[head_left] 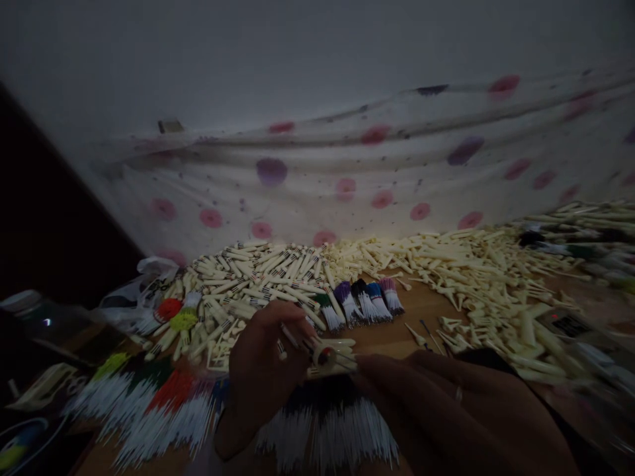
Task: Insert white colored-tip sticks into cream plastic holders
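Near the lower middle, my left hand [268, 363] is closed round a small pale cylindrical piece [321, 357] whose round end shows a dark and reddish centre. My right hand [446, 396] comes in from the right, fingers together, its fingertips at a thin stick that meets the piece. Below the hands lie bundles of white sticks with black ends [327, 423]. Just beyond them sit small bundles with purple, black, blue and pink tops [370, 301]. The picture is dim, and the fingertips are partly blurred.
Pale plastic pieces are heaped along the back [258, 271] and right [471, 264]. Colour-tipped sticks [163, 403] lie at the left, near a plastic bag [141, 291] and a clear jar [24, 314]. A device with a dark display [568, 324] is at the right. Spotted sheeting [347, 158] covers the wall.
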Motion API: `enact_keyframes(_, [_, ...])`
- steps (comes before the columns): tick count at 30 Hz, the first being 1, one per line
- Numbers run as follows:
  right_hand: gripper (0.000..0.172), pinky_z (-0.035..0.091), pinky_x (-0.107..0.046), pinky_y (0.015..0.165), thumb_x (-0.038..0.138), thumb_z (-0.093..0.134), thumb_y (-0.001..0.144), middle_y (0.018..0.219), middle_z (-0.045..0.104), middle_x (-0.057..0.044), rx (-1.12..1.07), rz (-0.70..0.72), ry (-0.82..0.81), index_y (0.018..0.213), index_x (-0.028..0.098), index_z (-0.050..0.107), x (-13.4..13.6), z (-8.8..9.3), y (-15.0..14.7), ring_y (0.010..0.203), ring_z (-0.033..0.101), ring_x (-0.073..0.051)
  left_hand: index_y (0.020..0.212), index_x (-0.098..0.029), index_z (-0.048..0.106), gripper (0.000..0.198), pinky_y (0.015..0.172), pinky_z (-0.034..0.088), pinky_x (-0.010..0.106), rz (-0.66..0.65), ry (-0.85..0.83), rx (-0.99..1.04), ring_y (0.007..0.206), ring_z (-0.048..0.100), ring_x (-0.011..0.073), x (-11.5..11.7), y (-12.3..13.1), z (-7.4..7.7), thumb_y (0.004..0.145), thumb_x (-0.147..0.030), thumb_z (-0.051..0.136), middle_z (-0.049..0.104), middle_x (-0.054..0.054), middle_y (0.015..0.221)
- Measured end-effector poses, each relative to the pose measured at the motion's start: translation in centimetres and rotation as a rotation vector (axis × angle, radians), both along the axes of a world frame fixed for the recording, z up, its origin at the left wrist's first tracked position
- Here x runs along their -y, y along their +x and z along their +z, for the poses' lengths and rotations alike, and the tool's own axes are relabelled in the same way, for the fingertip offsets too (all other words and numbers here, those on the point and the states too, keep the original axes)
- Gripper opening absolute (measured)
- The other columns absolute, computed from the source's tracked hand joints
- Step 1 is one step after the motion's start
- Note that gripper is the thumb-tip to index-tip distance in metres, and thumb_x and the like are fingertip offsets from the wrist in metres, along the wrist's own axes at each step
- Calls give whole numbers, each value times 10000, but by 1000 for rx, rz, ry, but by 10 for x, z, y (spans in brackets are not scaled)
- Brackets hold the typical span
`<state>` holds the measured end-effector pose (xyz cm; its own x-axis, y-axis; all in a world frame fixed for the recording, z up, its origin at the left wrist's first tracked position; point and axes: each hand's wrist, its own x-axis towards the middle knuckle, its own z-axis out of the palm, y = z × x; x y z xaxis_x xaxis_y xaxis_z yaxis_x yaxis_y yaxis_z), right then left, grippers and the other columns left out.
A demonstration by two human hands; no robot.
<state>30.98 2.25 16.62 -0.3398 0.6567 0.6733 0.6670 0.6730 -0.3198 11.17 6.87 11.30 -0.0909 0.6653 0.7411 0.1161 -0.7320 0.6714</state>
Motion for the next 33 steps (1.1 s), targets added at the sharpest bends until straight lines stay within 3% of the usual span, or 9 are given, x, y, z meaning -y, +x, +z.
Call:
enact_keyframes(7, [220,543,-233,568,357,521,959,660,723,-4,-28,65,30,1017,284,720,-2,-4,-2,620,699,-188,1024,-266,689,419,689,521,223,-62,-14,33,730,643,120,-2,4,6,722,17,753,695,-37,830])
enact_keyframes(15, [239,547,-246,517,403,504,957,599,696,2,-40,12,-26,959,309,725,0,-3,-2,602,701,-209,1030,-281,667,430,733,497,235,-59,-13,-23,781,617,126,-3,1,1,747,40,711,671,-41,863])
enact_keyframes(21, [256,448,-161,379,227,513,962,556,669,48,-58,-76,-51,832,329,710,0,1,3,429,615,-119,967,-261,688,342,721,478,251,-55,-34,-57,825,604,147,-3,0,3,769,15,723,648,-16,879])
enact_keyframes(28, [245,479,-200,440,231,488,951,669,721,14,32,-78,22,954,321,716,-2,-6,3,518,650,-161,966,-221,699,331,725,480,256,-94,103,-158,839,600,142,-4,-3,5,793,61,677,643,-1,889])
enact_keyframes(33, [248,434,-211,427,173,464,913,668,691,13,117,-89,48,876,305,671,-4,-5,6,514,643,-159,954,-215,688,343,706,477,238,-82,119,-173,831,596,128,-6,-2,6,786,82,662,643,-7,897])
